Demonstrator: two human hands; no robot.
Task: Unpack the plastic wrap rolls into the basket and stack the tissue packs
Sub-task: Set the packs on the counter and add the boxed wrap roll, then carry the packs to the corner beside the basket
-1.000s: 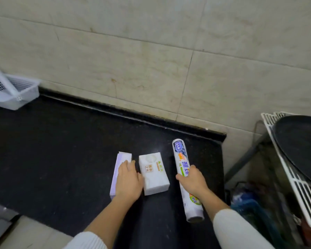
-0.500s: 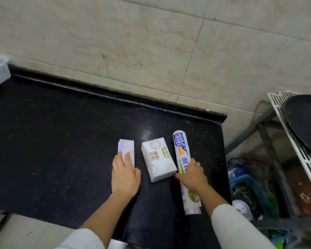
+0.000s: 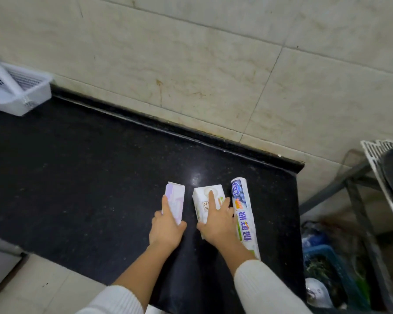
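The left hand is closed around the near end of the purple tissue pack, fingers on both sides. The right hand lies on the white tissue pack, fingers spread, forefinger stretched along its top. Both packs are on the black counter. The white pack lies between the purple pack and the plastic wrap roll. The white basket stands far left of it, at the wall.

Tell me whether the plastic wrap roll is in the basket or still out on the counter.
Out. The plastic wrap roll lies flat on the black counter beside the right hand, far from the white basket at the left.
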